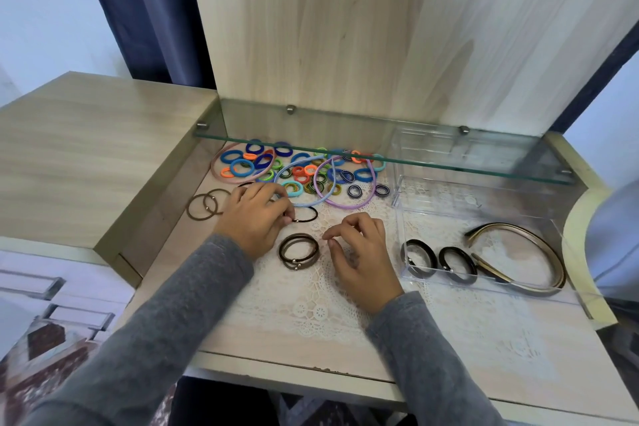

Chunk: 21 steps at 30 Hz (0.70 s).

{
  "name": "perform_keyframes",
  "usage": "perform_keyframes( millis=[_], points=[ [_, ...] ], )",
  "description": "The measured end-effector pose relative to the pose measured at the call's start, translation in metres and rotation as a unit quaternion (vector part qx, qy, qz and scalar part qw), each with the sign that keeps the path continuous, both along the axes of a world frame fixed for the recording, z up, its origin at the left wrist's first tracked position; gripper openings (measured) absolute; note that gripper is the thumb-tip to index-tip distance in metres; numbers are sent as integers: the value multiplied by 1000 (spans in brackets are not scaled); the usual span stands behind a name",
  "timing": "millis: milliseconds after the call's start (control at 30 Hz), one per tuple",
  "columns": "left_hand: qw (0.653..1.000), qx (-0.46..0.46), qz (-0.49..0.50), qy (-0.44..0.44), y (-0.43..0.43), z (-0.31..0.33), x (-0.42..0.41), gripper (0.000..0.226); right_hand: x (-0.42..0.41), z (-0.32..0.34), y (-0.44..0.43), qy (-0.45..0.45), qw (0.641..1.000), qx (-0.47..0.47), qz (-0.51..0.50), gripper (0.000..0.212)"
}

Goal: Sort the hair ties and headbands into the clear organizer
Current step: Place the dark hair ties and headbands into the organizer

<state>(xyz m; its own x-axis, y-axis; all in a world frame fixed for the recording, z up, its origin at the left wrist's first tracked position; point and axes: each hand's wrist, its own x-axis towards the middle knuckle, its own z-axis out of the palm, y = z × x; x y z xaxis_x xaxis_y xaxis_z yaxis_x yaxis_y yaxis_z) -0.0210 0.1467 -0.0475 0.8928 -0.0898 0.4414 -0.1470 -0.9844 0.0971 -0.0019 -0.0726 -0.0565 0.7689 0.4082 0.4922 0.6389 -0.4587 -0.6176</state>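
The left hand (254,216) curls its fingertips onto a thin black hair tie (316,214) lying on the lace mat (311,308), seemingly pinching its near edge. The right hand (361,254) hovers just beside a stack of brown hair ties (298,263), fingers loosely bent, apart and holding nothing. At the right, the clear organizer (446,218) holds two thick black hair ties (433,258) and bronze headbands (549,249); colourful hair ties (297,171) and pastel headbands (345,206) lie heaped under the glass shelf (380,152).

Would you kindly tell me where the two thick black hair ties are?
Head view: the black hair ties sit side by side in the clear organizer at right, between the right hand and the gold headband.
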Motion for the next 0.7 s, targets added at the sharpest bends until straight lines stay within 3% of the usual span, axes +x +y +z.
perform_keyframes(
  millis=[167,367,700],
  points=[
    [996,-52,43,-61,-8,-7,-25,9,1,-2,0,7,1000,2,-29,13],
    [992,-33,44,-118,-19,-8,-57,12,1,-1,0,26,999,-2,-29,14],
    [995,-6,11,-103,-29,-5,-69,13,-1,1,-1,36,999,-1,-30,14]
  ],
)
